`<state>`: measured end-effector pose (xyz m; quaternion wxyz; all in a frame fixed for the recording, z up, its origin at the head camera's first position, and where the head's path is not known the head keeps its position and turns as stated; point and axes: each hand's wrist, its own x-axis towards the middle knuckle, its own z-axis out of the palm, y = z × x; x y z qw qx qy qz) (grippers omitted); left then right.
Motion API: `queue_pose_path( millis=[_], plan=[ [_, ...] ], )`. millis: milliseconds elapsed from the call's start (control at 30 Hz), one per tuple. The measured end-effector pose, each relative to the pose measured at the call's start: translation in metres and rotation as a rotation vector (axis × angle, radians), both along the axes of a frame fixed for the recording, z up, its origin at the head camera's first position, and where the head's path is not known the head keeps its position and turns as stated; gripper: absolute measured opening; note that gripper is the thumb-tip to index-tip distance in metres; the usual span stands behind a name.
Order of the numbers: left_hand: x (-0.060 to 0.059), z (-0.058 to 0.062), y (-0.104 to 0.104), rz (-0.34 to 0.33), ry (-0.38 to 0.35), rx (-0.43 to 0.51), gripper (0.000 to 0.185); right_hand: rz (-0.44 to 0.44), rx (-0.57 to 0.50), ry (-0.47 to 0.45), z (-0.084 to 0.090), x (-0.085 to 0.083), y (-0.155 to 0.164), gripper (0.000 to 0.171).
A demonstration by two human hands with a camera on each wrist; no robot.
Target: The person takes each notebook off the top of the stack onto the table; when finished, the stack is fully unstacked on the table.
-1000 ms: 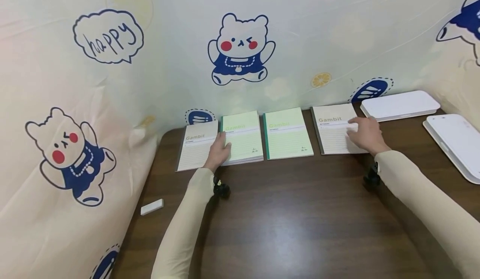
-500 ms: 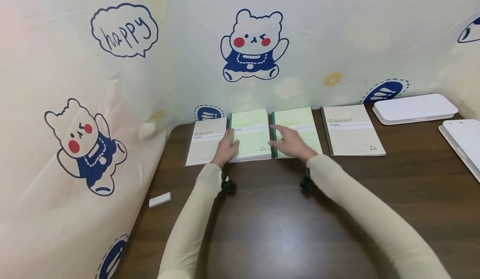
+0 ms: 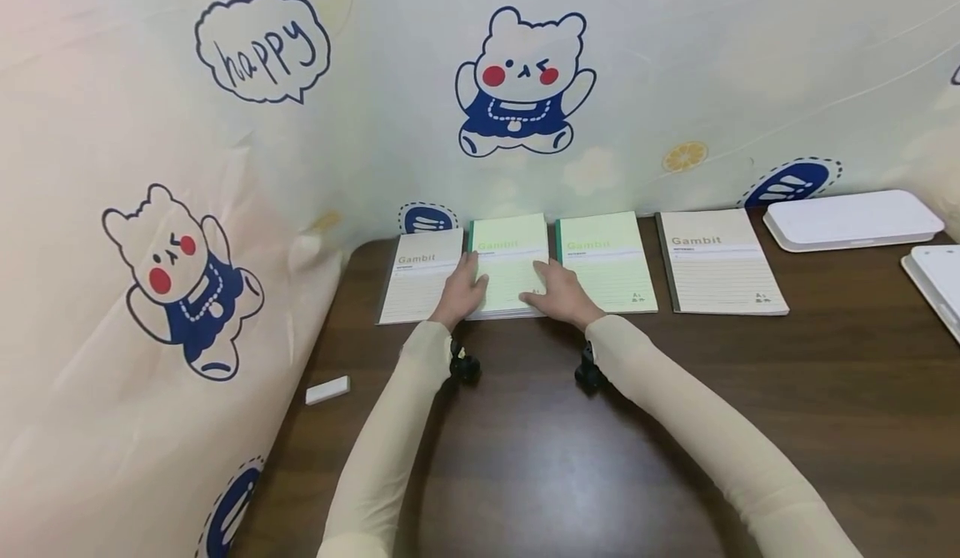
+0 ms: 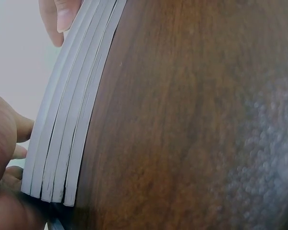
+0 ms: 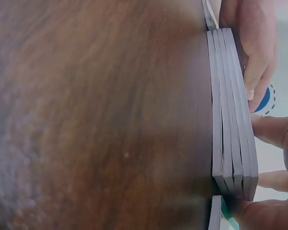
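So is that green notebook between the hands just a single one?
No, the left wrist view shows a stack of notebooks, several edges piled together, not one.

Both arms are covered from wrist upward in close-fitting, plain beige sleeves, the left hand (image 3: 459, 293) and right hand (image 3: 564, 294) are bare with no rings or gloves, and a small black camera mount is strapped under each wrist just behind the cuff.
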<state>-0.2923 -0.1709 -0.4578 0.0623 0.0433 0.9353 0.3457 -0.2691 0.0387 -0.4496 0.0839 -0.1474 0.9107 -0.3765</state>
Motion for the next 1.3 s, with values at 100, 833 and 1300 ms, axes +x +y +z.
queue_pose_path(
  millis=[100,833,1300],
  plan=[
    [0.000,0.001,0.001,0.002,-0.015,-0.005,0.060,-0.004,0.005,-0.014,0.001,0.000,0.001,0.075],
    [0.002,0.004,0.009,0.097,-0.075,0.069,0.062,0.055,0.054,-0.042,0.000,0.000,0.002,0.073],
    [0.001,0.034,0.016,0.180,0.010,0.122,0.054,0.078,0.034,-0.025,0.006,0.003,0.008,0.072]
  ],
)
